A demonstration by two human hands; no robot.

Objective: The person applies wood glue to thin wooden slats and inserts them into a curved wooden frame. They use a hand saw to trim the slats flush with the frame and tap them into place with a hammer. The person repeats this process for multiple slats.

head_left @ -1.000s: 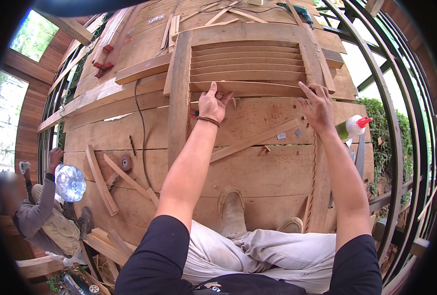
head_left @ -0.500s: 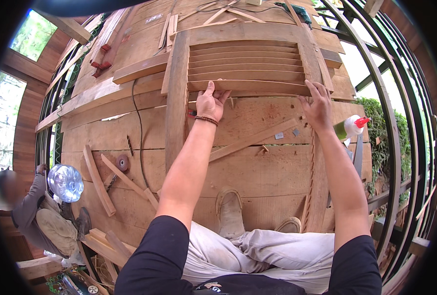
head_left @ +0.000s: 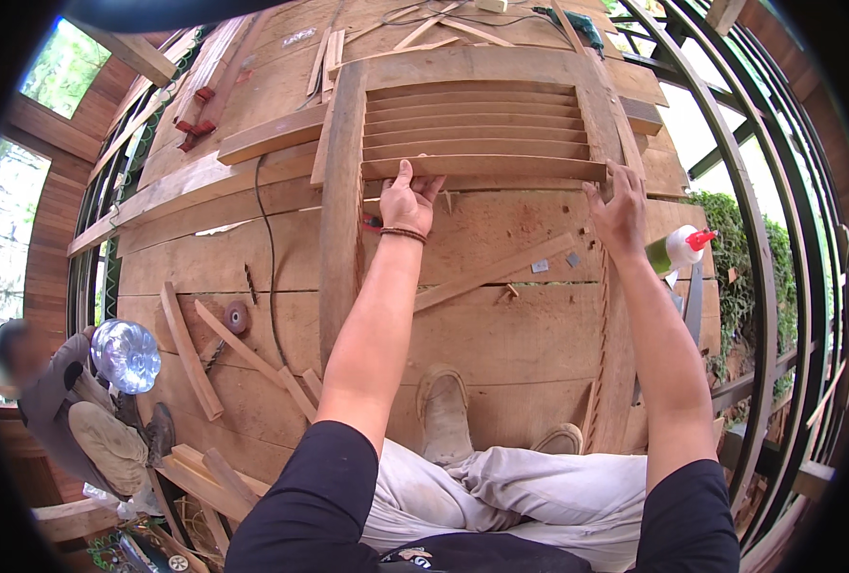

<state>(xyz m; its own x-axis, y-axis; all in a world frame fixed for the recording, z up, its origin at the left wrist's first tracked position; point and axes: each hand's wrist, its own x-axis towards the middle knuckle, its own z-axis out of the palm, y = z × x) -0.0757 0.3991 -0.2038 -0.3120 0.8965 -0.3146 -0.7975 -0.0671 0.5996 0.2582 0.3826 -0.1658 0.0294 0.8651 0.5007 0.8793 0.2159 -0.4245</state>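
A wooden louvre frame lies on the plank floor in front of me, with several thin slats set across its opening. At the near end of the row is a loose-looking wooden slat, spanning between the two side rails. My left hand grips it near its left end, thumb on top and fingers beneath. At its right end, my right hand has bent fingers against the slat's tip and the right side rail, which has a row of slanted notches. The left side rail runs beside my left hand.
A glue bottle with a red cap lies right of the frame. Wood strips, a drill bit and a cable lie left. A green power drill is at the back. Another person sits at far left beside a large clear bottle.
The slat's right end has dropped into line with the right rail, and my right fingers have shifted slightly right, off its top. My left hand keeps its grip. The other person's head has moved.
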